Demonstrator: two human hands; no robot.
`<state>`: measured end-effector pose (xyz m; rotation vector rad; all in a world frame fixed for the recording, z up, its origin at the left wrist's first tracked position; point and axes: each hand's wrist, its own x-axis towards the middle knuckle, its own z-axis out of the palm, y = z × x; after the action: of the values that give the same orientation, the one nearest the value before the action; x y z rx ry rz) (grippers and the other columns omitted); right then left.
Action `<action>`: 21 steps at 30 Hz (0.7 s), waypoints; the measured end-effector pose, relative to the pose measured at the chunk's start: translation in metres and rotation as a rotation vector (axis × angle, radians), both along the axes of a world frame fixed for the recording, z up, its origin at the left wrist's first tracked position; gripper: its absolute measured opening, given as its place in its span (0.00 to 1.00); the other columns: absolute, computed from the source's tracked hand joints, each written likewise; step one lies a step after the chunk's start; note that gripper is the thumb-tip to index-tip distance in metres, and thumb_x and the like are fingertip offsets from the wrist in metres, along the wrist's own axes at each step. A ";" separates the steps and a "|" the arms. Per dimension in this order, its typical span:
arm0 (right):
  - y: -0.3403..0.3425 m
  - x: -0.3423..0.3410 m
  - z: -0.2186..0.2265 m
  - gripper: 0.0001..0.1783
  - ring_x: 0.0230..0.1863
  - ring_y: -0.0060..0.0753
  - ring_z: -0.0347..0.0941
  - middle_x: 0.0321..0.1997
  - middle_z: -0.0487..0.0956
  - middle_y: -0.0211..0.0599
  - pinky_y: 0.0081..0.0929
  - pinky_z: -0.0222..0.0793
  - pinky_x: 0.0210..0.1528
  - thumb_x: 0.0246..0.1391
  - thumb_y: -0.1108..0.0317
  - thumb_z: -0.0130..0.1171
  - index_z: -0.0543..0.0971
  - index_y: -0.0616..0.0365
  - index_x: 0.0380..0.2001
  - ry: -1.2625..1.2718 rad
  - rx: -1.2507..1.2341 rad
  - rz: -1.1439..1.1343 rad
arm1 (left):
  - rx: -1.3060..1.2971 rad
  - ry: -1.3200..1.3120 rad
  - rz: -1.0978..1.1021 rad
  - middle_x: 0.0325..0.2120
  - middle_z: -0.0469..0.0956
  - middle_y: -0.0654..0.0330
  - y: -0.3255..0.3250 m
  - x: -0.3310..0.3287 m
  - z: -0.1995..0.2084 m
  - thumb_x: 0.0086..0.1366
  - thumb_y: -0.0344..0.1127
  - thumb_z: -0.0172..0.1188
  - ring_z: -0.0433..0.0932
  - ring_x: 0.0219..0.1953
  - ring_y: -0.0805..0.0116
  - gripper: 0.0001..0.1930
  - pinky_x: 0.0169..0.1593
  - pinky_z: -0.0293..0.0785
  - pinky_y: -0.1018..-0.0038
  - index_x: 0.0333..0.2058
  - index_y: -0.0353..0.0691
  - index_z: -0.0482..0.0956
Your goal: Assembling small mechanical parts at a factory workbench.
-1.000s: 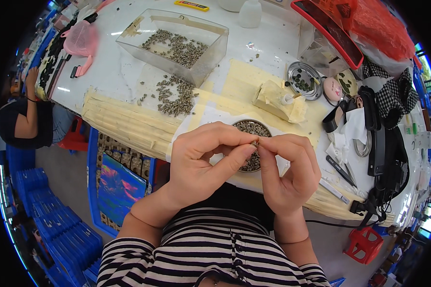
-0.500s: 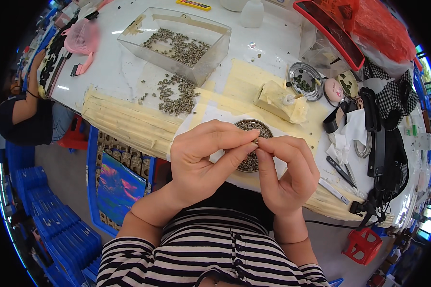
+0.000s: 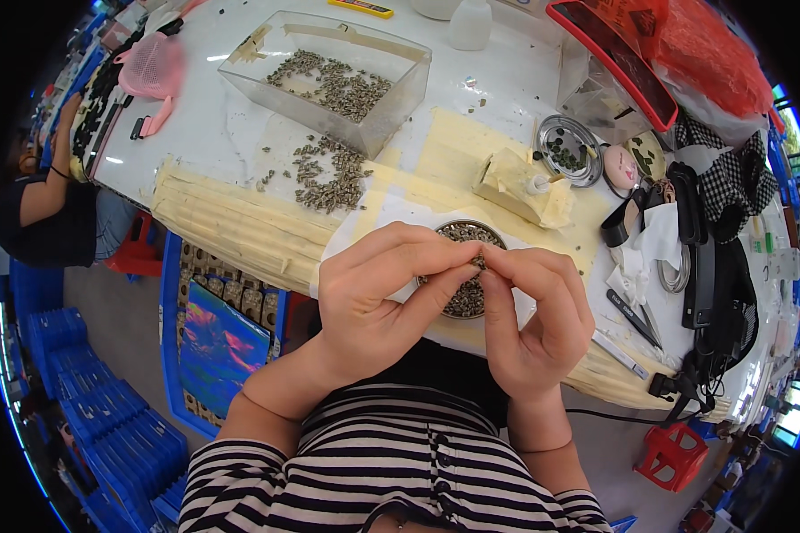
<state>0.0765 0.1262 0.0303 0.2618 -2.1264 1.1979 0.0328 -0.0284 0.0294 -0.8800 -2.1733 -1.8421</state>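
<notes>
My left hand and my right hand meet fingertip to fingertip, both closed in a pinch. Between them is a small metal part, largely covered by the fingers. Directly below the hands stands a round metal dish filled with small metal parts, partly hidden by my fingers. Similar loose parts lie heaped on the table to the left. Behind that heap, a clear plastic box holds more of them.
A taped block and a glass dish with dark bits lie to the right, near tweezers and black straps. A red-cased phone leans behind. Blue tray sits below the table edge; another person sits far left.
My fingertips have shifted slightly around the small metal part, and more of it shows between them now. The surroundings look the same.
</notes>
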 end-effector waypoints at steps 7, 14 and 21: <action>0.001 0.002 0.001 0.14 0.30 0.28 0.77 0.34 0.80 0.39 0.20 0.73 0.31 0.47 0.83 0.66 0.83 0.62 0.40 -0.008 0.009 -0.016 | -0.081 0.133 0.049 0.31 0.81 0.54 0.003 -0.004 0.001 0.54 0.18 0.67 0.80 0.30 0.66 0.11 0.33 0.75 0.77 0.37 0.31 0.83; 0.002 0.004 0.000 0.14 0.31 0.30 0.77 0.33 0.80 0.40 0.21 0.73 0.33 0.47 0.83 0.66 0.83 0.63 0.40 0.013 0.012 -0.026 | -0.162 0.209 0.050 0.27 0.78 0.58 0.009 -0.004 -0.008 0.51 0.23 0.69 0.78 0.27 0.61 0.11 0.30 0.75 0.71 0.34 0.36 0.81; 0.002 0.007 -0.001 0.13 0.31 0.31 0.77 0.33 0.81 0.41 0.22 0.73 0.34 0.47 0.83 0.66 0.83 0.64 0.39 -0.028 -0.007 -0.016 | -0.198 0.270 0.043 0.27 0.78 0.57 0.006 -0.004 -0.010 0.47 0.22 0.70 0.77 0.28 0.63 0.14 0.30 0.73 0.73 0.35 0.35 0.82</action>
<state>0.0832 0.1279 0.0292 0.2259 -2.1439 1.2056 0.0286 -0.0219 0.0196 -1.0430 -2.2060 -1.4125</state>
